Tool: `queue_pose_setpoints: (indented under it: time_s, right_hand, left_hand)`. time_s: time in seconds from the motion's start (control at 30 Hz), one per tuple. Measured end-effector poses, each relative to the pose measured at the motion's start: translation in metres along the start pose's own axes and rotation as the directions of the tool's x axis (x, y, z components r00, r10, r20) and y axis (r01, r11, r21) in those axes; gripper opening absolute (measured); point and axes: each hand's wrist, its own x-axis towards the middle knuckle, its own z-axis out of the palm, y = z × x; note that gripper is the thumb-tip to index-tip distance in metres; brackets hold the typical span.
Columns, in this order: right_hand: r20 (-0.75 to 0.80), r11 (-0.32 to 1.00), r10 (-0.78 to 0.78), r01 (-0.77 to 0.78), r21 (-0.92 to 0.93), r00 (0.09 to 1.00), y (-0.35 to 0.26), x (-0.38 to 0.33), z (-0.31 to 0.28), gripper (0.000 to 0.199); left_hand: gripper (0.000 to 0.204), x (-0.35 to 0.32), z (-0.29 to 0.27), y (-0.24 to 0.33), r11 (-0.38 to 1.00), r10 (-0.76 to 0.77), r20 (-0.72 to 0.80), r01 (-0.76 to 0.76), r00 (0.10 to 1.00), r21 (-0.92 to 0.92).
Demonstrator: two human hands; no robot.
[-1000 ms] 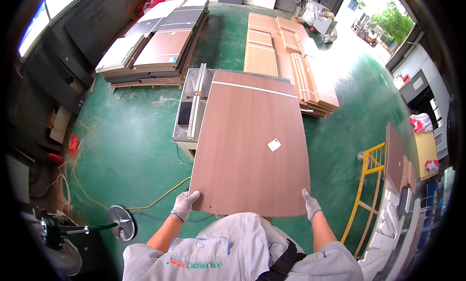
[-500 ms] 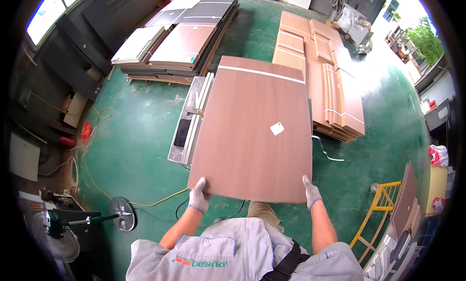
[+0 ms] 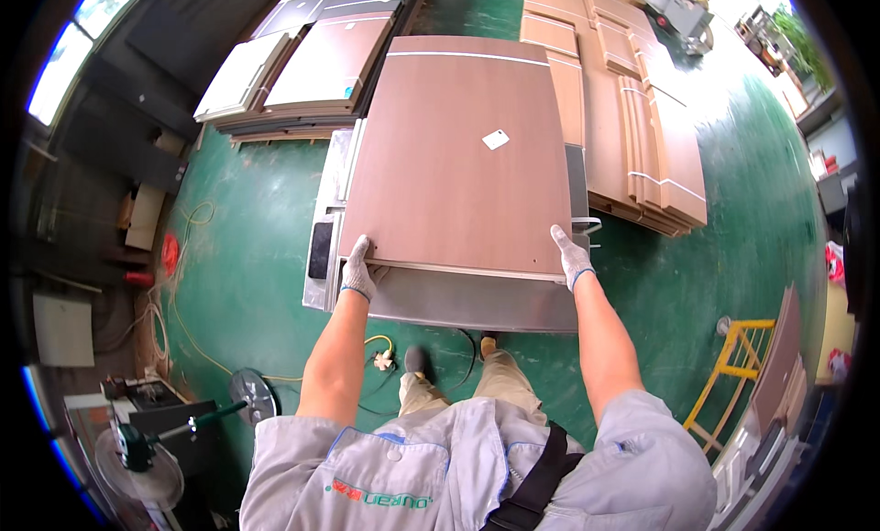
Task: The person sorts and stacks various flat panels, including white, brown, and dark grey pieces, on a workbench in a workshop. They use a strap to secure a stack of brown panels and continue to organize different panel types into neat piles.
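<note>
A broad brown panel (image 3: 458, 164) is gripped at its near corners, the left hand (image 3: 360, 270) and right hand (image 3: 572, 259) gloved, with thumbs laid at the top edge and fingers mostly hidden. The panel is positioned over a grey metal surface (image 3: 458, 302); whether its full weight is borne there cannot be told. Crossed by a white strap (image 3: 469, 56) near its far end, it is judged stiff and fairly heavy, its smooth face likely slippery, its corners easily chipped. A wide, two-handed hold on the edges seems best suited.
</note>
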Motion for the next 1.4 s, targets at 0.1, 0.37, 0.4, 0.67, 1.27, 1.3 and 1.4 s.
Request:
queue_pose_setpoints:
  time_s: [0.1,0.37,0.4,0.67,1.27,1.3,1.4]
  right_hand:
    - [0.014,1.0,-0.015,0.015,0.01,1.0,0.004,-0.011,0.004,0.107]
    - [0.005,0.997,0.013,-0.013,0.071,1.0,0.05,-0.049,-0.001,0.111]
    - [-0.021,0.998,0.025,-0.023,0.062,0.999,0.055,-0.056,0.0,0.111]
    - [-0.075,0.97,0.002,0.016,0.243,0.997,0.101,-0.155,0.045,0.093]
    - [-0.436,0.956,-0.169,0.039,-0.291,0.884,0.093,-0.155,0.034,0.066]
    - [-0.57,0.963,-0.109,-0.056,-0.263,0.814,0.097,-0.131,0.025,0.068]
    - [-0.492,0.907,0.311,-0.1,0.409,0.813,0.142,-0.029,-0.015,0.049]
  left_hand:
    - [0.053,0.006,-0.018,-0.002,0.999,-0.006,0.045,0.004,0.999,0.045]
    - [0.051,-0.015,-0.042,-0.001,0.995,-0.056,0.091,0.047,0.994,0.09]
    - [0.052,-0.02,-0.048,0.001,0.994,-0.057,0.092,0.048,0.994,0.094]
    - [0.045,-0.027,-0.101,0.028,0.992,-0.09,0.128,0.077,0.988,0.101]
    - [0.057,-0.015,-0.111,0.071,0.689,-0.136,-0.127,0.186,0.983,0.7]
    - [0.057,-0.029,-0.099,0.072,0.684,-0.098,-0.176,0.194,0.98,0.703]
    - [0.058,-0.039,-0.083,0.081,0.641,-0.091,-0.148,0.171,0.985,0.748]
